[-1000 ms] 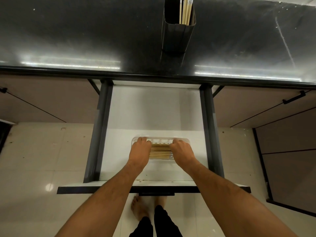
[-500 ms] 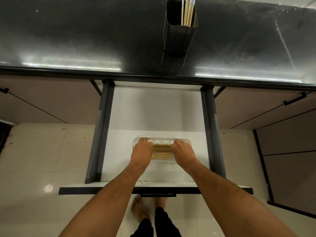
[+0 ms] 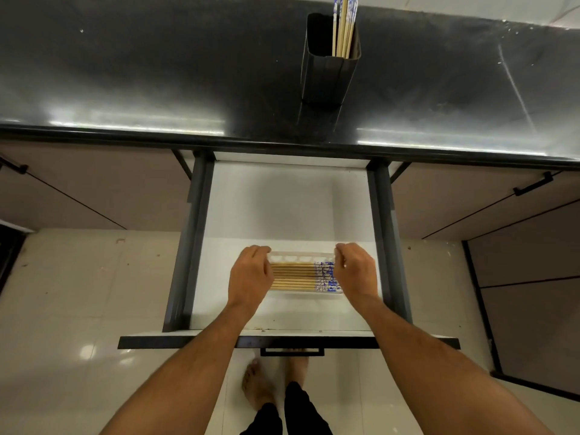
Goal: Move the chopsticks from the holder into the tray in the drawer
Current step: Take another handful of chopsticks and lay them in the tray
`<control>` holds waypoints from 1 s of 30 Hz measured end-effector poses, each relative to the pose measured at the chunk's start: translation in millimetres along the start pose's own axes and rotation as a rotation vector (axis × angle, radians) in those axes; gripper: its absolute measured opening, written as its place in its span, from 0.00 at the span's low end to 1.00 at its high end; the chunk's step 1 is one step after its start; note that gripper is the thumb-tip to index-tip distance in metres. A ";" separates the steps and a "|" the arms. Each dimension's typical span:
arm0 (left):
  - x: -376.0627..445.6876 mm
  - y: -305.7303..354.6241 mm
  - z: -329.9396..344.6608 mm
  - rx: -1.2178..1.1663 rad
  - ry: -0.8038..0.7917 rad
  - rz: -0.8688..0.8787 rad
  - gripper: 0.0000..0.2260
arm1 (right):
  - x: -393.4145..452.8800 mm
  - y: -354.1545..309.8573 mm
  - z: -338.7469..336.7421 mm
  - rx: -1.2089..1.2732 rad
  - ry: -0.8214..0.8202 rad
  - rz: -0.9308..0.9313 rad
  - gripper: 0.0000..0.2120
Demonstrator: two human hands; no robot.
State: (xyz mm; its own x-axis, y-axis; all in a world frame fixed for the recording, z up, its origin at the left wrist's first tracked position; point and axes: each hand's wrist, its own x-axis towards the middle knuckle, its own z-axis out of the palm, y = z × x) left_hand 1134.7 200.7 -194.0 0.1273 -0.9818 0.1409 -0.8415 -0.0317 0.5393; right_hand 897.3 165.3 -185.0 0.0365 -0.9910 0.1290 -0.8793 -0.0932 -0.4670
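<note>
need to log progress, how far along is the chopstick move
Done: a row of chopsticks already lies flat in the clear tray in the open drawer. In hand: nothing; the left hand and right hand sit at the tray's ends. Left: several chopsticks in the holder on the counter, in the dark holder.

In the open white drawer (image 3: 282, 208), the left hand (image 3: 249, 277) and right hand (image 3: 356, 273) flanked a clear tray (image 3: 301, 256) of chopsticks (image 3: 295, 276); farther off, a dark holder (image 3: 328, 73) stood on the black counter (image 3: 157, 73).
</note>
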 end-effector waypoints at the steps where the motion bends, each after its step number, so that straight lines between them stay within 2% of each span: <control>1: 0.7 0.1 -1.3 -0.057 0.064 -0.074 0.10 | 2.1 1.1 -3.6 0.082 0.081 0.091 0.05; 4: 6.5 2.5 -2.3 -0.298 0.141 -0.478 0.12 | 10.2 5.8 -7.7 0.285 0.185 0.492 0.11; 7: 15.8 -5.8 3.0 -0.484 0.033 -0.924 0.12 | 14.0 12.3 -2.1 0.415 0.076 0.846 0.23; 10: 18.5 -9.6 7.2 -0.561 -0.065 -1.086 0.13 | 10.0 7.1 2.5 0.501 -0.067 0.981 0.26; 13: 17.7 -9.0 10.0 -0.602 -0.101 -1.119 0.12 | 5.6 0.4 7.6 0.486 -0.151 0.993 0.25; 18: 19.1 -6.5 8.7 -0.670 -0.116 -1.161 0.11 | 3.0 -7.6 10.0 0.415 -0.184 0.926 0.25; 25: 18.7 -8.7 4.9 -0.610 -0.174 -1.104 0.14 | 2.2 -9.3 8.7 0.303 -0.219 0.844 0.24; 27: 20.3 -4.7 -0.4 -0.525 -0.188 -1.008 0.16 | 5.2 -13.5 4.2 0.212 -0.238 0.763 0.24; 30: 28.3 5.5 -12.7 -0.347 -0.208 -0.751 0.19 | 16.4 -24.3 -9.9 0.090 -0.224 0.584 0.22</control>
State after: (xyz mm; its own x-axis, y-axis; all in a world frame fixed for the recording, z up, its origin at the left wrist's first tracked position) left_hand 1140.3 175.1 -176.5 0.4596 -0.7385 -0.4933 -0.3597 -0.6627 0.6569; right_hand 914.5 152.3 -162.9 -0.3304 -0.8761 -0.3512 -0.7410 0.4713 -0.4784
